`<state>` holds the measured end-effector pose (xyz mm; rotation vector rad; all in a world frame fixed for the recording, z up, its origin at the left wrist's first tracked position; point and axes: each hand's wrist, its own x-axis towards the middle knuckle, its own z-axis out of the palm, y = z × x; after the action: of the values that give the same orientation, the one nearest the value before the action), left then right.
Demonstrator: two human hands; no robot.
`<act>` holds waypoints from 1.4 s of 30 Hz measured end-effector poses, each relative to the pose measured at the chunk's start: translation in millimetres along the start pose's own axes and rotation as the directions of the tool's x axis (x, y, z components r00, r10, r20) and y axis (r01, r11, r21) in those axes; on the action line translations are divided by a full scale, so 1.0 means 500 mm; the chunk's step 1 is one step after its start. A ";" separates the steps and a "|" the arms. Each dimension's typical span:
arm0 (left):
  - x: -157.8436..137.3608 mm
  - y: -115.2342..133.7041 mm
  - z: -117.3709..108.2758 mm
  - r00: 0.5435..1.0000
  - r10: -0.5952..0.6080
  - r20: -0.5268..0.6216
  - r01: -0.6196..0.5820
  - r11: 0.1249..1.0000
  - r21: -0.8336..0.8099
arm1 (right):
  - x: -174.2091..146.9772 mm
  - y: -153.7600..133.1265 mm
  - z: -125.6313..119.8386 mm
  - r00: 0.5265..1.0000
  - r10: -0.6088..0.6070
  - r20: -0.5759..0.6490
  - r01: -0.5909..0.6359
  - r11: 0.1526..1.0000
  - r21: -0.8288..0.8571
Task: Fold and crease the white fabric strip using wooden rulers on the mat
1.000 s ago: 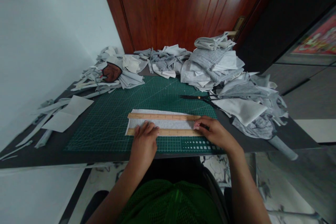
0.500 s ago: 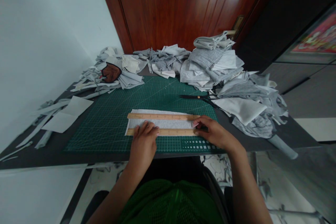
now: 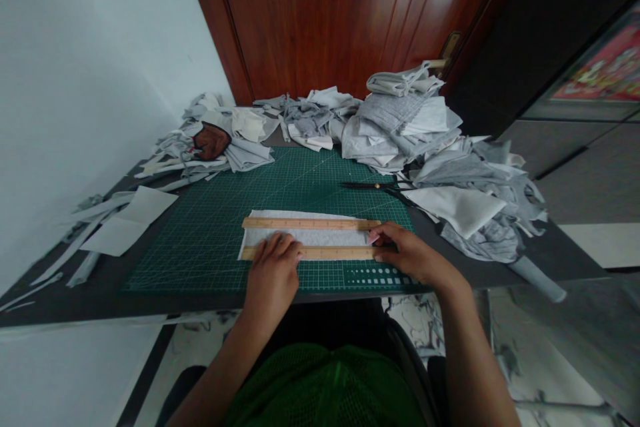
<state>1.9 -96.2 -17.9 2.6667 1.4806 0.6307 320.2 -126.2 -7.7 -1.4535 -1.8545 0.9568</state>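
A strip of light grey fabric lies flat on a green cutting mat. Across it run two wooden rulers, the far ruler and the near ruler, roughly parallel with a band of cloth between them. My left hand rests flat, fingers stretched over the near ruler and onto the cloth. At the strip's right end my right hand pinches a small flat pale pink piece that looks like tailor's chalk. Its fingers are by the right ends of both rulers.
Black scissors lie at the mat's right edge. Grey cloth heaps stand at the back right, right and left, with a brown piece on the left one. White sheets lie left. A wooden door stands behind.
My right hand and the pale piece have shifted very slightly to the right. My left hand, the rulers and the fabric stay in place; the view moved a little.
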 end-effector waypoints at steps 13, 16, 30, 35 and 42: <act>-0.001 0.006 0.000 1.000 -0.008 -0.028 0.008 1.000 -0.013 | 0.002 -0.001 -0.001 1.000 0.000 -0.004 0.000 1.000 -0.016; -0.002 0.004 0.000 0.999 -0.009 -0.037 0.009 1.000 -0.010 | 0.003 -0.001 -0.002 1.000 0.002 -0.003 -0.002 1.000 -0.018; 0.000 0.002 -0.003 0.999 -0.014 -0.040 0.012 0.998 -0.057 | 0.003 0.007 0.003 1.000 -0.003 -0.009 0.003 1.000 0.008; -0.002 0.000 -0.002 0.999 -0.010 -0.051 0.007 0.999 -0.053 | 0.000 0.006 0.003 1.000 -0.006 -0.016 0.006 1.000 -0.001; -0.002 -0.008 0.002 0.997 0.010 -0.083 -0.015 0.998 -0.061 | -0.003 -0.001 -0.001 1.000 0.004 -0.018 -0.004 1.000 -0.004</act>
<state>-1.5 -94.7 -20.0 2.6359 1.4390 0.7829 320.8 -127.4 -7.0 -1.4640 -1.8422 0.9398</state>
